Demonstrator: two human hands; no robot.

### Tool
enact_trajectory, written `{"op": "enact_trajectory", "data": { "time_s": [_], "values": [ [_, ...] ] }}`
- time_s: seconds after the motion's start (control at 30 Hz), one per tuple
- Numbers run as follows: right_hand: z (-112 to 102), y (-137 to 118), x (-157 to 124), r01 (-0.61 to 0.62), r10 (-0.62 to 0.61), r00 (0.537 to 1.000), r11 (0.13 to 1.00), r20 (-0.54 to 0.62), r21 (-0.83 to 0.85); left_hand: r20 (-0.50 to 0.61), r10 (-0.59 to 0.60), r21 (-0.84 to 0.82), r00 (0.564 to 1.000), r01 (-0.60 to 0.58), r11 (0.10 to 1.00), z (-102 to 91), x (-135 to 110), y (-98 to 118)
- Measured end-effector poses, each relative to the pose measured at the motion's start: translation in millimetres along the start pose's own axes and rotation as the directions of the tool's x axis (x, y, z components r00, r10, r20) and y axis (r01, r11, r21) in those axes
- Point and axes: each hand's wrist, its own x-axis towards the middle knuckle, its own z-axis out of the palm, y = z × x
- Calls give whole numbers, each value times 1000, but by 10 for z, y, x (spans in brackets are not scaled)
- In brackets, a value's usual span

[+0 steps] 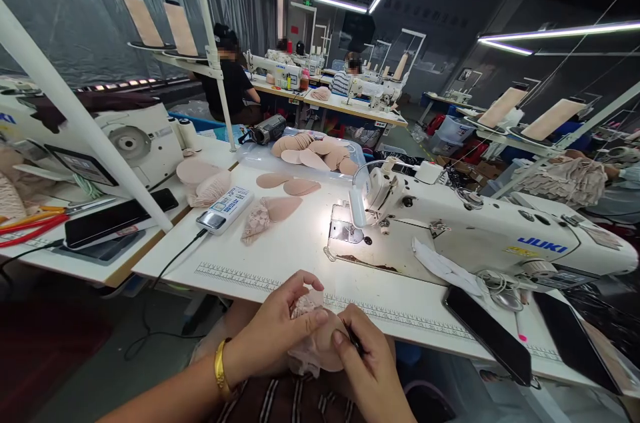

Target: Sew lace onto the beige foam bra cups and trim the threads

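Note:
Both my hands work over my lap at the table's near edge. My left hand [273, 333], with a gold bangle at the wrist, pinches a beige padded cup with lace [317, 343] between thumb and fingers. My right hand [370, 370] is closed on the same cup from the right and holds a small dark tool [354, 342] against it. More cups [273, 210] lie on the white table [300, 250] ahead. A pile of cups fills a clear tray [320, 153] behind them.
A white JUKI sewing machine [490, 230] stands to the right with its lamp on. A black phone [487, 333] and a second dark slab lie near the front edge. A power bank [225, 210], another phone [120, 216] and red scissors [30, 230] lie left. People sit at benches behind.

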Motion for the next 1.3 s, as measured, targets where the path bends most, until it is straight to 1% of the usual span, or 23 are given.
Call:
{"op": "enact_trajectory", "data": {
  "time_s": [0.07, 0.13, 0.2, 0.27, 0.3, 0.37, 0.43, 0.47, 0.57, 0.63, 0.73, 0.8, 0.87, 0.93, 1.03, 1.07, 1.13, 1.2, 1.3],
  "values": [
    [8, -14, -5, 53, -53, 998, 999, -20, -10, 11, 51, 198, 999, -52, 979, -19, 11, -17],
    [15, 5, -14, 59, -59, 998, 998, -38, 1, -2, 75, 306, 997, -71, 949, -37, 15, -54],
    [21, 27, -17, 22, -22, 999, 1000, -48, 16, -37, 109, 348, 993, -90, 933, -47, 2, -94],
    [27, 19, -1, -26, 27, 999, 999, -27, 33, -46, 159, 380, 986, -130, 916, -43, -27, -120],
    [30, 3, 15, -41, 42, 999, 998, -13, 38, -25, 183, 399, 983, -158, 903, -38, -44, -123],
    [36, -41, 53, -57, 57, 998, 998, 14, 40, 58, 208, 434, 976, -212, 876, -27, -69, -110],
    [43, -73, 84, -57, 57, 998, 998, 5, 26, 134, 210, 456, 969, -248, 855, -23, -78, -83],
    [47, -79, 92, -59, 59, 998, 998, -11, 11, 147, 207, 470, 967, -253, 846, -26, -76, -71],
    [59, -63, 84, -51, 48, 997, 997, -67, -52, 128, 207, 538, 970, -243, 807, -45, -61, -59],
    [69, -49, 67, -26, 18, 996, 995, -89, -95, 132, 229, 593, 964, -262, 761, -59, -54, -64],
    [84, -48, 53, 11, -24, 993, 993, -113, -114, 176, 295, 641, 939, -337, 690, -76, -56, -57],
    [91, -44, 51, 9, -22, 993, 994, -120, -109, 218, 292, 637, 931, -363, 680, -88, -59, -45],
    [91, -17, 44, -6, -8, 993, 993, -115, -120, 236, 245, 642, 940, -340, 687, -98, -58, -41],
    [83, 40, 22, 13, -38, 990, 985, -138, -172, 213, 215, 664, 953, -302, 683, -106, -52, -44],
    [66, 147, -35, 88, -167, 960, 943, -225, -322, 148, 226, 669, 963, -265, 694, -111, -38, -38],
    [64, 176, -57, 115, -214, 948, 921, -237, -372, 132, 226, 662, 965, -255, 705, -111, -33, -29],
    [68, 207, -96, 181, -303, 930, 870, -206, -459, 107, 217, 646, 970, -233, 727, -106, -27, -6],
    [82, 205, -119, 225, -354, 923, 816, -152, -533, 92, 210, 631, 973, -220, 744, -100, -25, 13],
    [105, 173, -117, 203, -358, 924, 760, -137, -618, 71, 202, 615, 977, -202, 763, -94, -27, 16]
  ]
}}
